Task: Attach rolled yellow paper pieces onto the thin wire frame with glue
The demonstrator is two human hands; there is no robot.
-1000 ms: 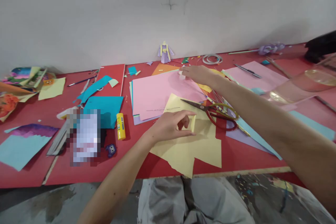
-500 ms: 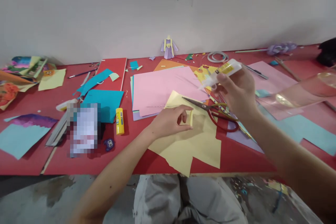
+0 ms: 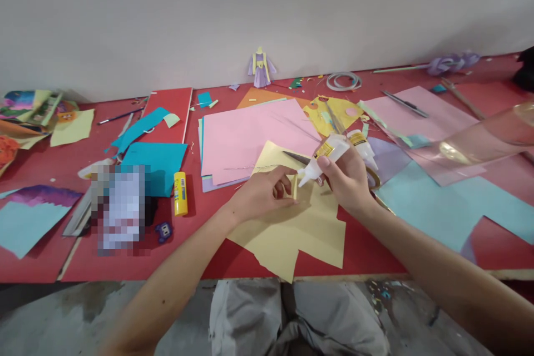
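My left hand (image 3: pixel 267 190) pinches a small pale yellow paper strip (image 3: pixel 295 187) upright between thumb and forefinger. My right hand (image 3: pixel 348 175) is closed round a white glue bottle (image 3: pixel 325 157), tilted so its clear nozzle is right beside the strip; I cannot tell whether they touch. Under both hands lies a cut sheet of pale yellow paper (image 3: pixel 283 239). A pair of scissors (image 3: pixel 297 158) rests on it, mostly covered by my right hand and the bottle. A second glue bottle (image 3: pixel 362 146) lies just behind my right hand.
A stack of pink paper (image 3: pixel 250 133) lies beyond my hands. To the left are a yellow glue stick (image 3: pixel 181 194) and teal paper (image 3: pixel 161 161). A paper dress figure (image 3: pixel 262 69) stands by the wall. Light blue paper (image 3: pixel 434 200) and a clear bottle (image 3: pixel 479 142) are at right.
My right hand has brought the glue bottle down and left, its nozzle now close to the strip. My left hand keeps its pinch. The view has shifted slightly.
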